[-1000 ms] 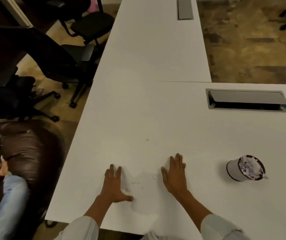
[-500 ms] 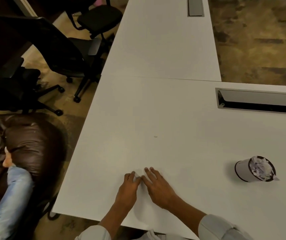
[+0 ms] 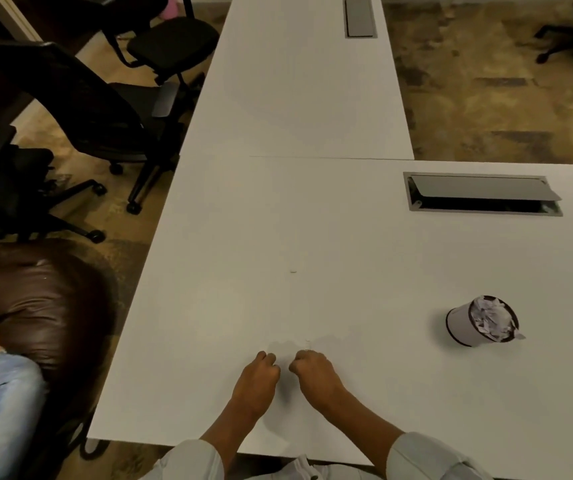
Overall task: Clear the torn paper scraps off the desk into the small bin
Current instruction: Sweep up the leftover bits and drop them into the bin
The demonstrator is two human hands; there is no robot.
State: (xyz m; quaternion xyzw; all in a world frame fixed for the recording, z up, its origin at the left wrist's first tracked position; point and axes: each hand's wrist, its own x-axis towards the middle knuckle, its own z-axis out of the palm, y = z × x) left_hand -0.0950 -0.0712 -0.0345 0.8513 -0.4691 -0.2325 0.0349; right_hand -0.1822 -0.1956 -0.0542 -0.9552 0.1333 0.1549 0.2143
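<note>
My left hand (image 3: 256, 377) and my right hand (image 3: 313, 374) rest side by side on the white desk (image 3: 347, 258) near its front edge, both curled into fists with the knuckles almost touching. Whether scraps are inside the fists is hidden. A few tiny white paper scraps (image 3: 307, 342) lie just beyond my right knuckles. One more small scrap (image 3: 292, 271) sits farther out on the desk. The small grey bin (image 3: 460, 323) stands to the right, well apart from my hands, filled with crumpled paper (image 3: 491, 318).
An open cable hatch (image 3: 482, 194) is set into the desk at the back right, another hatch (image 3: 359, 17) far back. Black office chairs (image 3: 105, 109) and a brown beanbag (image 3: 35, 299) stand left of the desk, with a seated person's jeans leg (image 3: 4, 410).
My hands were flat and apart, swept together over the scraps, and have now curled into fists and drawn back slightly toward me.
</note>
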